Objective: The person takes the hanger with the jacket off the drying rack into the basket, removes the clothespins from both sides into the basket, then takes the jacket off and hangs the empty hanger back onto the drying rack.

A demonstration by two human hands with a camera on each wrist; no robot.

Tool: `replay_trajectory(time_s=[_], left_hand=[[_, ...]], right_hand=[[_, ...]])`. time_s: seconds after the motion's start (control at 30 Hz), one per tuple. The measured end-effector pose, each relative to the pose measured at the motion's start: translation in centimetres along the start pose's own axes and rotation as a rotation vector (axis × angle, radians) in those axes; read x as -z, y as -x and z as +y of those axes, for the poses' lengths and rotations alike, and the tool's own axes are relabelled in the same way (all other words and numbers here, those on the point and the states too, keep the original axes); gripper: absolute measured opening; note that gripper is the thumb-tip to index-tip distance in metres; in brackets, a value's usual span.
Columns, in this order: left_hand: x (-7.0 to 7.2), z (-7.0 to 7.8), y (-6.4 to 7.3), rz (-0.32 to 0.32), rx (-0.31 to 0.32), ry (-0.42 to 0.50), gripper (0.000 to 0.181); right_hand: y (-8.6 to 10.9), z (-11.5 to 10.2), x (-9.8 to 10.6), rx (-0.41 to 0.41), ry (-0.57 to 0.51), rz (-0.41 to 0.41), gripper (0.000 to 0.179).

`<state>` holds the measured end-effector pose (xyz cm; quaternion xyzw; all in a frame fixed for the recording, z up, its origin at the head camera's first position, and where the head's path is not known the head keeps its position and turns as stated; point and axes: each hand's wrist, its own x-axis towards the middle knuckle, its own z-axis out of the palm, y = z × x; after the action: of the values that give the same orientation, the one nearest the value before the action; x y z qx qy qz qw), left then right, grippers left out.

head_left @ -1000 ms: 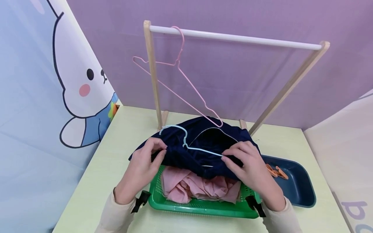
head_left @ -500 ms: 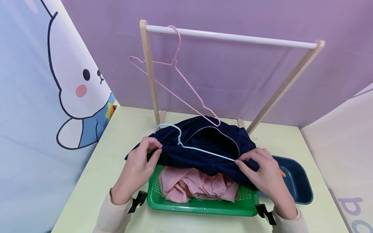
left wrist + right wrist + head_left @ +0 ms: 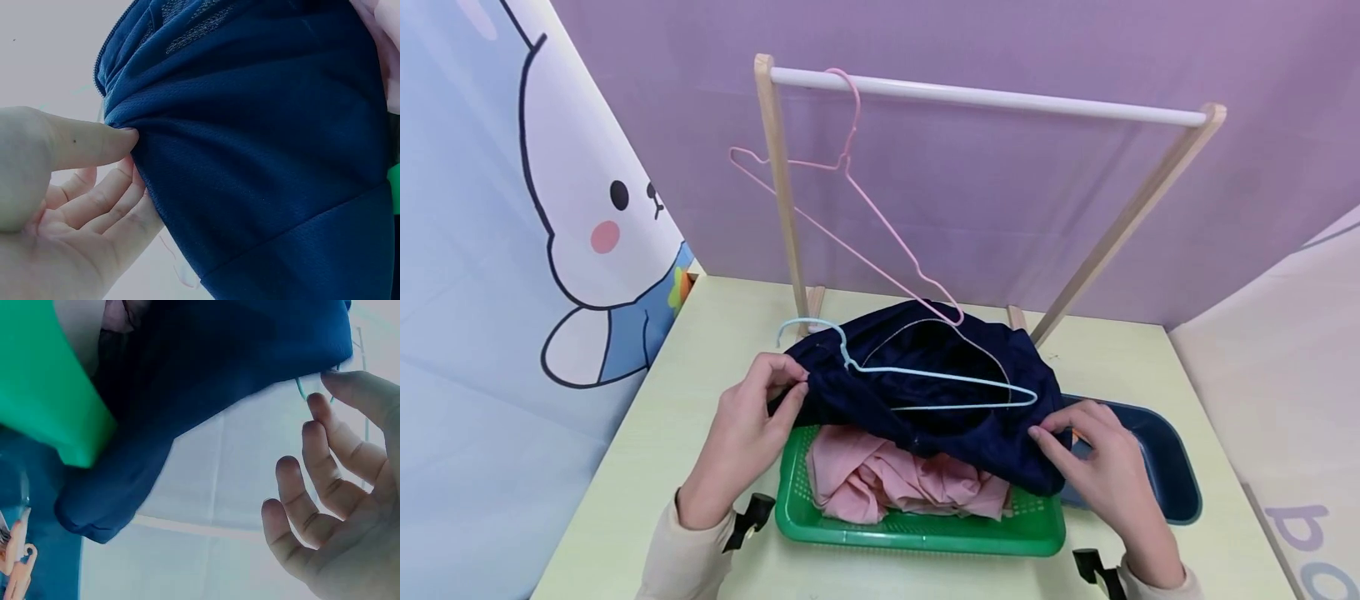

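The navy garment (image 3: 973, 437) lies bunched over the far side of the green basket (image 3: 917, 543) and beyond it, its folds suggesting soft, light, fairly smooth cloth that should sag wherever nothing bears it and could slide off a loose hold. Beyond the basket's far left corner, the left grip (image 3: 758, 421) pinches a gathered edge between thumb and fingers, near a row of zip teeth seen in the left wrist view; that edge looks a sound place to hold, as the bunched layers give the thumb something to press on. Past the basket's far right corner, the right grip (image 3: 1093, 458) is loosely spread, thumb at the cloth's edge, with a gap to the forefinger and no cloth between them. Above the basket's far rim, the pale blue hanger (image 3: 940, 375) lies across the garment's opening, hook to the left, its left part hidden by fabric. It looks thin, stiff and light, likely best held at the neck below the hook, while the cloth calls for a pinch at the edge of the opening, since its loose middle would only give.
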<state>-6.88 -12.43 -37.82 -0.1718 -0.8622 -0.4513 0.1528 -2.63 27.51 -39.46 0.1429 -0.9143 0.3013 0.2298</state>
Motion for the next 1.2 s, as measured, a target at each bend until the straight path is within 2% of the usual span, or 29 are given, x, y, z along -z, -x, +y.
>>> replay_trajectory(time_s=[0.1,0.2,0.27,0.33,0.37,0.5,0.63,0.83,1.07,1.2], left_hand=[[-0.1,0.0,0.0,-0.007,0.002,0.001,0.028],[-0.2,0.2,-0.1,-0.017,-0.004,-0.003,0.027],[-0.4,0.3,-0.2,-0.025,-0.015,-0.007,0.026],[-0.6,0.6,-0.2,-0.035,-0.030,-0.011,0.026],[-0.7,0.8,-0.3,-0.040,-0.042,-0.012,0.026],[-1.3,1.8,-0.4,-0.068,-0.086,-0.001,0.026],[-2.2,2.8,-0.4,-0.097,-0.127,0.021,0.026],[-3.6,4.2,-0.5,-0.140,-0.164,0.062,0.024],[-4.9,5.8,-0.4,-0.225,-0.093,0.135,0.020],[-5.8,6.1,-0.4,-0.276,-0.067,0.181,0.020]], right_hand=[[-0.3,-0.2,0.3,-0.011,-0.005,0.011,0.031],[-1.1,-0.7,0.4,0.015,-0.023,0.017,0.029],[-1.9,-1.4,0.2,0.074,-0.048,0.029,0.022],[-2.9,-2.3,-0.2,0.157,-0.078,0.046,0.008],[-3.5,-2.8,-0.4,0.204,-0.090,0.055,0.008],[-5.5,-5.1,-1.5,0.364,-0.099,0.056,0.032],[-6.7,-7.0,-2.2,0.444,-0.071,0.018,0.032],[-6.8,-7.7,-2.3,0.475,-0.047,-0.015,0.033],[-6.2,-6.5,-1.6,0.461,-0.048,-0.001,0.032],[-5.6,-5.9,-1.1,0.437,-0.021,0.004,0.035]])
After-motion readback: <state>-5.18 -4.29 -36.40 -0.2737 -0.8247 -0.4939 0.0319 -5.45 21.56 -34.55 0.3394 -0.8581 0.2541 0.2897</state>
